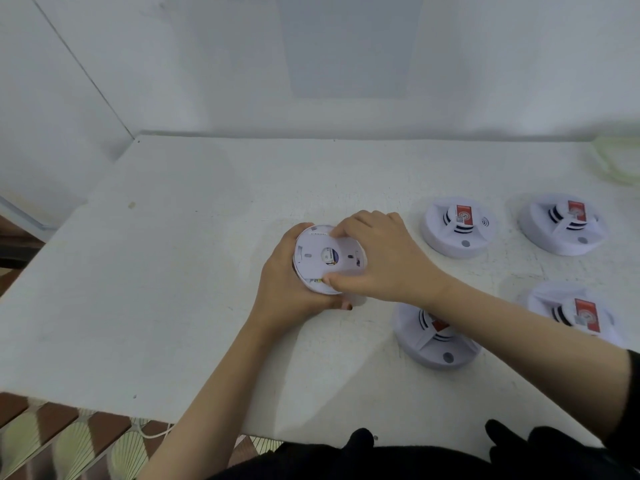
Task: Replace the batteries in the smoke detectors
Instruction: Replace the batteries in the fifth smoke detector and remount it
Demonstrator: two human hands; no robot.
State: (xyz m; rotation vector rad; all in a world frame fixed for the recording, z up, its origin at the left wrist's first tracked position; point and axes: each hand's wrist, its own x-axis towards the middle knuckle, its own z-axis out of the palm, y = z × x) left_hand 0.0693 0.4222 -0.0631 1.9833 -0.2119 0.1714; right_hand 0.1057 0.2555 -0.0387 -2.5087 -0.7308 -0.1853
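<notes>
Head camera: we see one white counter [173, 271] with four smoke detectors [457, 226] at its right. Near the middle, our left hand [291, 289] cups a fifth detector [329, 258], back up, and our right hand [381, 258] pinches its rim.

The held detector [329, 259] sat over the middle of the desk [156, 271]. The left hand [287, 292] gripped it from its left and near side, and the right hand [384, 258] gripped it from its right. Right of the held detector and slightly behind stood the second detector [457, 226], and farther right the third detector [562, 223]. Right of it and nearer the person stood the fourth detector [436, 341], partly under the right forearm, and farther right the fifth detector [571, 313]. A container [620, 161] lay far right and behind.
</notes>
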